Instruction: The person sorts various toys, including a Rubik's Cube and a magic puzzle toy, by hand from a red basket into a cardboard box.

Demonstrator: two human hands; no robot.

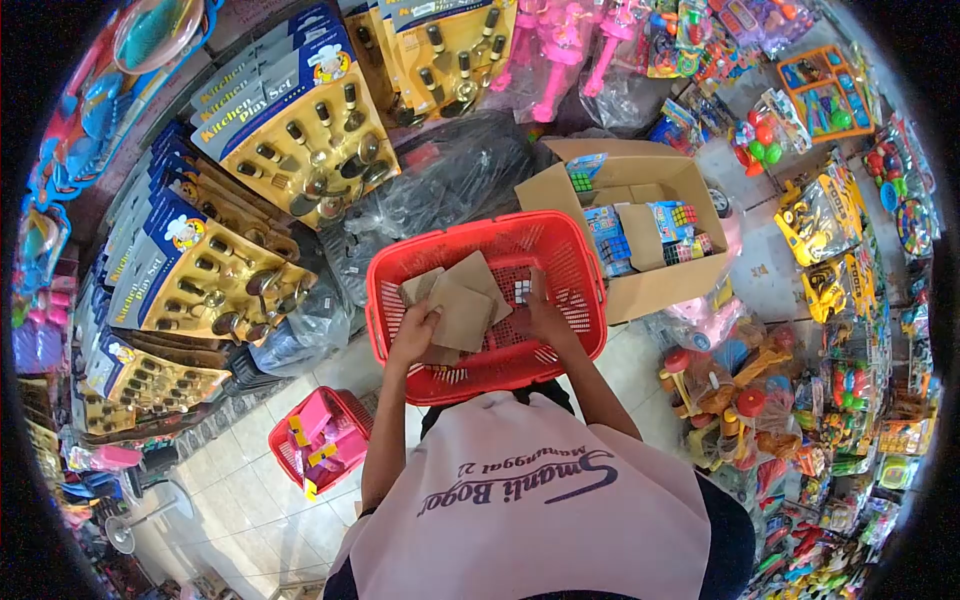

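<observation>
Pale lilac cloth with dark printed lettering, the person's shirt (pixel 540 500), fills the near edge of the view, and both bare forearms reach forward from it into a red plastic lattice basket (pixel 560 240) that sits just in front of the body. The left hand (pixel 415 330) grips a stack of flat brown cardboard pieces (pixel 462 300) by their near-left corner, fingers curled round the edge; the pieces fan out above the basket's inside. The right hand (pixel 545 315) lies lower inside the basket, fingers bent downward just beside a small multicoloured cube puzzle (pixel 521 291) on the basket floor; whether it pinches the cube cannot be told.

On the tiled floor to the near left stands a smaller pink plastic basket (pixel 320 435) holding pink and yellow items. Just beyond the red basket, to the right, an open brown cardboard carton (pixel 650 285) holds boxed cube puzzles in blue packaging. To the far left lean stacked blue and yellow carded kitchen play sets (pixel 290 130). Dark plastic bags (pixel 450 170) lie behind the basket, and bagged colourful toys (pixel 820 220) crowd the right side.
</observation>
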